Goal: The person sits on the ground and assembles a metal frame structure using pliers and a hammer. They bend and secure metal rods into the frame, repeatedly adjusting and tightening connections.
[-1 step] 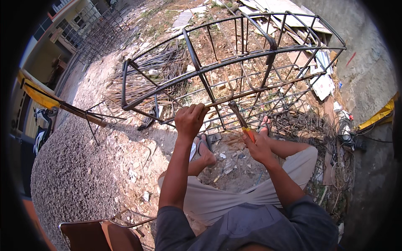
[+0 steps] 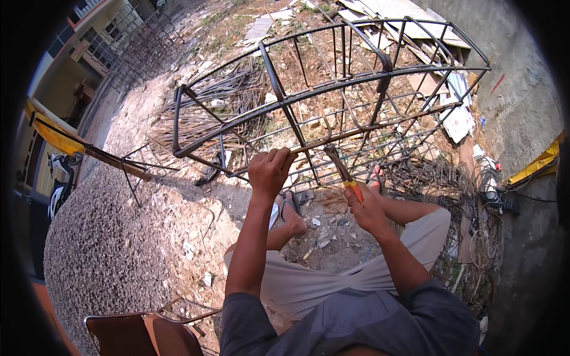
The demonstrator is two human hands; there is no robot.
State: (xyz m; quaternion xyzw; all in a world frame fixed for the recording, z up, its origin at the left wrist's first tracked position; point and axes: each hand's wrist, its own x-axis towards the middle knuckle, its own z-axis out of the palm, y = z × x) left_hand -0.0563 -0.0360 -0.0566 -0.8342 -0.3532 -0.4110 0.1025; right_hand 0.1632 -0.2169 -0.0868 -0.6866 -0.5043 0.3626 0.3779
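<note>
A long cage of dark steel rebar (image 2: 279,105), with square stirrups along it, stretches across in front of me. My left hand (image 2: 270,171) is closed around the near lower bar (image 2: 344,136) of the cage. In my right hand (image 2: 366,209) are pincers (image 2: 341,164) with orange and yellow handle grips, gripped by the handles. Their metal head rests at or just under that same bar, right of my left hand. Whether the jaws hold any wire is too small to see.
Loose rods (image 2: 211,113) lie heaped behind the cage at left. Tangled wire (image 2: 436,184) covers the ground by my right foot. A gravel pile (image 2: 107,237) spreads at left, with a brown chair (image 2: 142,335) near me. Boards (image 2: 409,24) lean toward a concrete wall (image 2: 516,89) at right.
</note>
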